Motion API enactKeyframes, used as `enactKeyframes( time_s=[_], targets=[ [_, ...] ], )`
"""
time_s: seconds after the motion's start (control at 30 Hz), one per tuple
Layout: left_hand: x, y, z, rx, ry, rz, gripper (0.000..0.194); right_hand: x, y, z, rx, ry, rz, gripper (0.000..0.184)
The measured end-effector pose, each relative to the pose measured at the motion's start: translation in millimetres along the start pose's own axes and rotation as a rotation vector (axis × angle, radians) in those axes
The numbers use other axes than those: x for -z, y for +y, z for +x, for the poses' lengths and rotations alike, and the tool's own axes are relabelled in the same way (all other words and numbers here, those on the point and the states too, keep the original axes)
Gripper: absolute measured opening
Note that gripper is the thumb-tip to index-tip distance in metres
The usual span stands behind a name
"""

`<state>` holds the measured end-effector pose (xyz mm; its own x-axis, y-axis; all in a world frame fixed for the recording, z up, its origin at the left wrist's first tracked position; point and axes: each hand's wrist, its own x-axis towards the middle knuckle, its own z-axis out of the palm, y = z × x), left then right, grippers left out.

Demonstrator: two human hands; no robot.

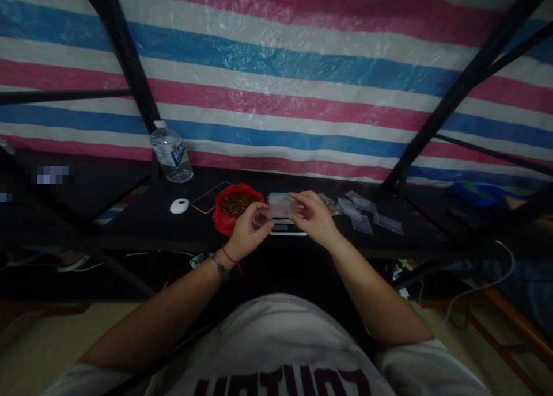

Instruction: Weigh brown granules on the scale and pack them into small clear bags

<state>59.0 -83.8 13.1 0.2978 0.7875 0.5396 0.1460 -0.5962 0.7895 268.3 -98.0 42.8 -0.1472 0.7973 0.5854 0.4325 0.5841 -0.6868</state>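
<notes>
- a small clear cup [260, 218] is cradled in the left hand [245, 235], thumb and fingers wrapped about its side; what is inside cannot be made out.
- over to the right hand [318, 219]: its fingertips appear to be pinched on the right edge of a clear packet [280, 205], which is suspended between the two hands; whether the packet is also touched by the left fingertips cannot be told.
- just beneath both hands, a flat scale [290, 232] is seen, its front panel facing the body.
- now the handling: the packet is judged feather-light, limp and slippery, easily creased, best gripped at the two sides of its mouth so that it is kept spread.
- the cup is judged light and thin-walled, likely to be dented by a hard squeeze, best held low round the side with its rim left free.
- just beyond the left hand, on its outer side, a red bag [221, 220] is filled with brown bits [235, 203], loose and dry by the look of them, easily spilled.
- just past the right hand, a filled packet [332, 206] is laid down, and farther out on that side flat clear packets [362, 224] are scattered, thin and liable to cling together.
</notes>
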Motion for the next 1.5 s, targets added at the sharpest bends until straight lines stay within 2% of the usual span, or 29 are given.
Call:
enactKeyframes(
  time_s=[0.1,0.17,0.27,0.33,0.5,0.6,0.7,0.83,0.93,1.03,1.13,1.2,1.33,1.5],
  targets=[
    [8.4,5,-2,-0.092,-0.035,0.005,0.040,5,23,5,-0.073,0.118,-0.016,0.040],
    [11.8,7,-2,-0.127,-0.031,0.006,0.045,4,41,6,-0.145,0.144,0.017,0.041],
    [12.8,7,5,-0.074,0.078,-0.055,0.046,-2,68,6,-0.234,0.138,0.073,0.054],
    [12.5,7,10,-0.016,0.117,-0.082,0.047,-7,83,8,-0.238,0.127,0.035,0.058],
    [13.9,7,15,0.017,0.116,-0.110,0.048,-16,106,21,-0.223,0.123,-0.151,0.044],
    [19.8,2,17,0.001,0.163,-0.195,0.044,-21,112,30,-0.293,0.041,-0.282,0.043],
    [35.0,-10,26,0.017,0.281,-0.325,0.042,-22,113,34,-0.292,-0.033,-0.402,0.050],
    [65.0,-33,40,-0.026,0.502,-0.367,0.038,-17,102,40,-0.167,0.080,-0.449,0.061],
    [81.8,-47,46,-0.016,0.587,-0.364,0.037,-18,83,51,-0.118,0.126,-0.411,0.042],
    [87.6,-54,46,0.049,0.596,-0.367,0.037,-29,60,69,-0.119,0.002,-0.306,0.025],
    [85.2,-58,42,0.092,0.589,-0.342,0.037,-51,41,93,-0.038,-0.273,-0.238,0.023],
    [82.5,-61,40,0.118,0.572,-0.336,0.037,-70,35,109,0.038,-0.464,-0.272,0.022],
    [80.3,-68,39,0.103,0.535,-0.292,0.037,-110,39,131,0.078,-0.760,-0.409,0.026],
    [81.2,-73,40,0.081,0.490,-0.276,0.038,-141,55,146,0.105,-0.898,-0.417,0.049]
  ],
)
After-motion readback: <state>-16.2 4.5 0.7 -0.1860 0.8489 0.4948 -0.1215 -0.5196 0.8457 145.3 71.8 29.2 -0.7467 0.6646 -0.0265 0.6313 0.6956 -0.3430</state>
